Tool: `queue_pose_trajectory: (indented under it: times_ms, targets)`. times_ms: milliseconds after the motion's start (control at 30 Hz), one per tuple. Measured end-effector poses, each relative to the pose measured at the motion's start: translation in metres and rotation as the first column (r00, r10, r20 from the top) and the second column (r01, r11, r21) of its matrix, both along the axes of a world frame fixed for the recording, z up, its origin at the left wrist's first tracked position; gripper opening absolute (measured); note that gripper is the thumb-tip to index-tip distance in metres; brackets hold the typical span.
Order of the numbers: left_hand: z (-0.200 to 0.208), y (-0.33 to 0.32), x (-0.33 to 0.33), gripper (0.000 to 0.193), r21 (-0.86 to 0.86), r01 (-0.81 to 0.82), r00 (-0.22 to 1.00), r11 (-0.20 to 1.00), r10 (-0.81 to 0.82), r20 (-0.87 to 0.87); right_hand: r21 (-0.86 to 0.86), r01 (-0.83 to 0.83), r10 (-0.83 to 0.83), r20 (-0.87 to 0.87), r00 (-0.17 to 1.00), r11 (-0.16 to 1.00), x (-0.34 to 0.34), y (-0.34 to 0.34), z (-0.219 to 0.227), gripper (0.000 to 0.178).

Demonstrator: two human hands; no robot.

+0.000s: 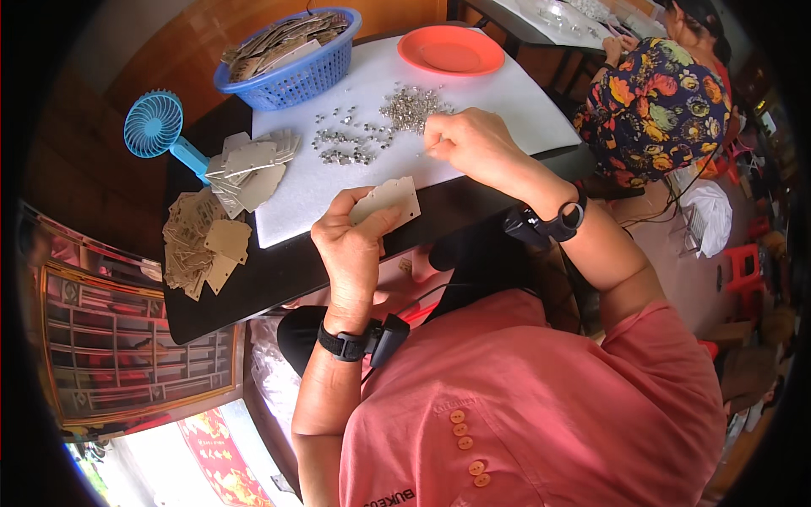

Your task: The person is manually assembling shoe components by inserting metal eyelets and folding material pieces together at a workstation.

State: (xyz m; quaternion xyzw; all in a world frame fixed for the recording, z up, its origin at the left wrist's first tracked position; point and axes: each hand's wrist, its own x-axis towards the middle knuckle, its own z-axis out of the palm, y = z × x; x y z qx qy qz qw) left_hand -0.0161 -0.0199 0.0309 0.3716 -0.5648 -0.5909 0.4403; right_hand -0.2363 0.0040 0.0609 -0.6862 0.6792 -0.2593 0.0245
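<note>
My left hand [351, 245] grips a small beige card [397, 199] with a scalloped edge and small holes, held just off the table's near edge. The fingers of my right hand [473, 145] are bent together in a pinch over the white sheet; whatever they hold, if anything, is hidden. Just beyond that hand lies a heap of tiny shiny metal pieces [412, 106], too small to name. More of these metal pieces [348, 139] are spread out loosely to its left.
Left on the table are stacked pale cards [252, 169], browner cards [203, 241] and a blue hand fan [155, 127]. A blue basket [296, 80] full of cards and a red plate [452, 51] stand at the back. Another person [659, 110] sits at the far right.
</note>
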Motion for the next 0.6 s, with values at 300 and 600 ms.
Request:
queue_pose_trajectory:
  times_ms: [300,600]
  targets:
    - [0.001,0.000,-0.002,0.019,0.003,-0.009,1.000,1.000,0.009,0.007,-0.086,-0.013,0.007,-0.070,0.998,0.996,0.004,-0.005,-0.012,0.005]
    - [-0.001,-0.001,-0.002,0.020,0.007,-0.018,0.999,1.000,0.018,0.028,-0.069,-0.030,0.018,-0.159,0.987,0.997,0.007,-0.018,-0.017,0.003]
